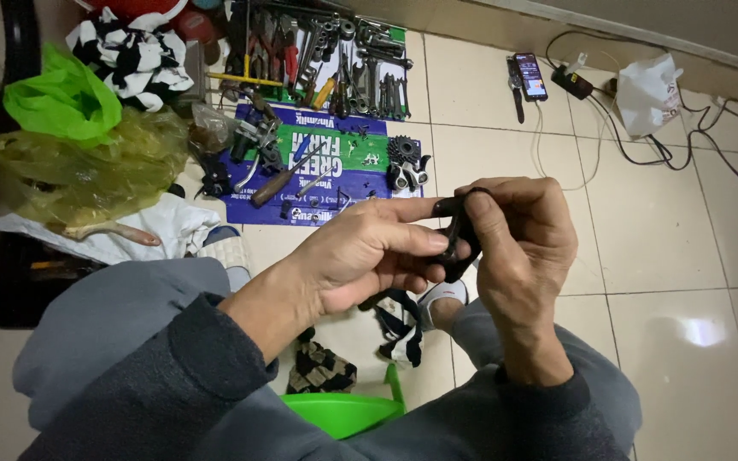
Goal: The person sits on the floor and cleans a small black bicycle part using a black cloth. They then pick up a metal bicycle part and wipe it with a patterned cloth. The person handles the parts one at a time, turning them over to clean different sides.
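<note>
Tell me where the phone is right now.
In the head view, the phone lies on the tiled floor at upper right, between the spread of tools and the white plastic bag.

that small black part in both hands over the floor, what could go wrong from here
1. The small black part is pinched only by the fingertips of the left hand and right hand, above bare floor tiles; if it slips it could bounce away.
2. The loose bits on the printed mat, such as the cog, lie near the knees, so a leg shift might scatter them.
3. The cables by the phone could snag a foot.
</note>
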